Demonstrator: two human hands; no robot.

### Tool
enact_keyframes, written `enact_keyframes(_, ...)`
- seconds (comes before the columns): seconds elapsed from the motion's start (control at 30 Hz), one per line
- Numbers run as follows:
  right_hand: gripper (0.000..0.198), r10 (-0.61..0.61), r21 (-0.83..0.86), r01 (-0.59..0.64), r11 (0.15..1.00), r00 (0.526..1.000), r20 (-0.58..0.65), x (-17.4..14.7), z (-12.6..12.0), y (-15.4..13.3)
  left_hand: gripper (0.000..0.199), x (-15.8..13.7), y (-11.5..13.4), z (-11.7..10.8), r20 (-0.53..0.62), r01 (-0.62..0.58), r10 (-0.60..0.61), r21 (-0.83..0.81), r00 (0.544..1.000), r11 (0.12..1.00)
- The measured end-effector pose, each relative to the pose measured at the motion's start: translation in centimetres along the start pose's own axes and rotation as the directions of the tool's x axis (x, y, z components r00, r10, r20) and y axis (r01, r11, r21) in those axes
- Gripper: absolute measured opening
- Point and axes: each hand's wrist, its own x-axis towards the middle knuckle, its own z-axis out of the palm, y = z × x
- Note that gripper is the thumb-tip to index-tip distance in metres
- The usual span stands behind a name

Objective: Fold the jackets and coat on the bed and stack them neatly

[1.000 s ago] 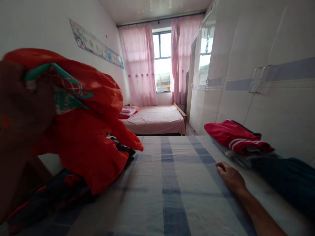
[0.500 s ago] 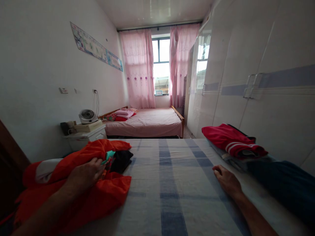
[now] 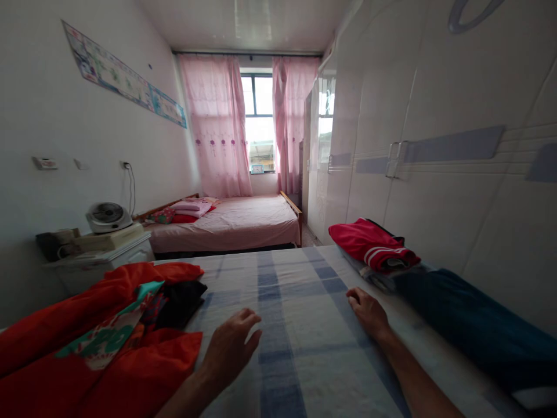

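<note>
My left hand (image 3: 232, 342) is above the blue-and-white sheet, to the right of an orange garment (image 3: 167, 354). It is open and holds nothing, its thumb apart from its bent fingers. On the orange garment lie a green, white and red patterned cloth (image 3: 107, 337) and a crumpled black cloth (image 3: 180, 305). My right hand (image 3: 369, 313) is low over the sheet at the right, fingers loosely bent, with nothing visible in it. Nearest to it are a folded red garment with white stripes (image 3: 369, 241) and a dark teal folded cloth (image 3: 470, 325).
The checked sheet (image 3: 282, 371) covers the bed in front of me. Beyond is a second bed (image 3: 248, 223) with pink bedding. A small fan (image 3: 108, 216) sits on a cabinet (image 3: 139, 249) at left. A white wardrobe (image 3: 456, 215) lines the right side.
My left hand has let go of the patterned cloth on the orange garment and moved right over the sheet. The patterned cloth is now more exposed. My view has turned to the right.
</note>
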Motion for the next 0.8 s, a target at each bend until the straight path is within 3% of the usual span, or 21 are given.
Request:
enact_keyframes(0.17, 0.019, 0.004, 0.014, -0.004, 1.0, 1.0, 0.003, 0.2, 0.2, 0.2, 0.02, 0.4, -1.2, 3.6, -0.069, -0.053, 0.051, -0.036, 0.996, 0.998)
enact_keyframes(0.27, 0.019, 0.011, 0.026, -0.012, 1.0, 1.0, 0.013, 0.3, 0.1, 0.2, 0.019, 0.3, -1.5, 3.9, -0.093, -0.105, 0.1, -0.048, 0.991, 0.993)
enact_keyframes(0.53, 0.023, -0.006, 0.101, -0.002, 0.995, 0.997, 0.074, 0.6, -0.4, 0.5, 0.02, 0.3, -1.5, 3.6, -0.115, -0.075, 0.064, -0.09, 0.991, 0.993)
enact_keyframes(0.67, 0.025, 0.005, 0.128, -0.022, 0.992, 0.99, 0.138, 2.6, -3.6, 2.2, 0.021, 0.3, -1.6, 3.9, -0.122, -0.058, 0.046, -0.093, 0.991, 0.994)
enact_keyframes(0.8, 0.02, 0.056, 0.071, -0.059, 0.996, 0.998, 0.043, 3.4, -9.6, 5.4, 0.02, 0.3, -1.8, 4.2, -0.134, -0.051, 0.038, -0.093, 0.99, 0.994)
